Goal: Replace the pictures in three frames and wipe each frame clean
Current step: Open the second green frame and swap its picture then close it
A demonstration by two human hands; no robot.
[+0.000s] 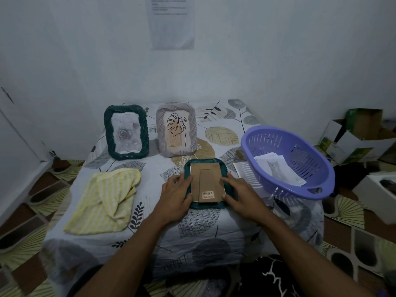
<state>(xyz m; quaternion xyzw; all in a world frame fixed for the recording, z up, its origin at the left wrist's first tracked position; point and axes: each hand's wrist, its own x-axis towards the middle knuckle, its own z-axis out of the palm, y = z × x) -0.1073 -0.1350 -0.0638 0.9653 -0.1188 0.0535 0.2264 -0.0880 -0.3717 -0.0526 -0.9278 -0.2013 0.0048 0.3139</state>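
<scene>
Hands lie both on the picture frame (203, 161) that is face down near the front edge of the tabletop (162, 168), about in the middle. This frame is dark green, and its brown cardboard back (206, 181) with a barcode sticker (208, 193) looks upward. The left hand (174, 195) rests on the left side of the frame, with the fingers laid over the rim and reaching the edge of the cardboard. The right hand (240, 195) rests on the right side, with the fingers stretched out on the cardboard and the thumb at its lower right corner. Neither hand pinches anything; they only press down. Two other frames stand upright along the back edge: a dark green frame (108, 133) with a pale rose picture near the back left corner, and just beside it, to the right, a grey frame (160, 133) with a leaf drawing. A yellow striped cloth (107, 200) lies crumpled on the left part of the tabletop. On the right part stands a purple basket (304, 151), and inside it lie loose pictures, the top one showing a cat (276, 170). A white sheet (242, 170) lies partly under the basket. Cardboard boxes (360, 133) are on the floor at the right side.
</scene>
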